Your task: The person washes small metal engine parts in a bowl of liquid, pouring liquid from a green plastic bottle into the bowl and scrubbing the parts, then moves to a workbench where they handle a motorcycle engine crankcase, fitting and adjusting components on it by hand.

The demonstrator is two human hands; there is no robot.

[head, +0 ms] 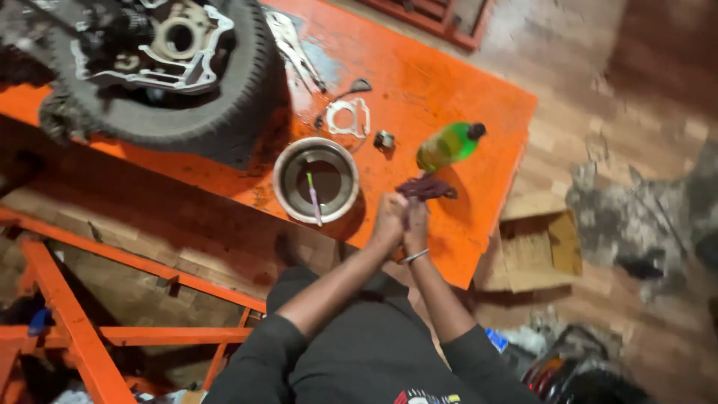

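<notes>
My left hand [388, 222] and my right hand [416, 224] are pressed together over the near edge of the orange workbench [419, 82]. Both close on a dark maroon rag [426, 187] that sticks out beyond the fingers. A bracelet circles my right wrist. Just left of my hands stands a round metal bowl [315, 180] with dark liquid and a small brush in it. A green plastic bottle [447, 145] lies tilted just beyond the rag.
A tyre [161, 90] holding a metal engine cover lies at the bench's far left. A gasket [348, 117], a small metal part [384, 139] and pliers [295, 49] lie mid-bench. An open cardboard box [540, 251] sits on the floor at right. Orange frame bars [75, 322] run lower left.
</notes>
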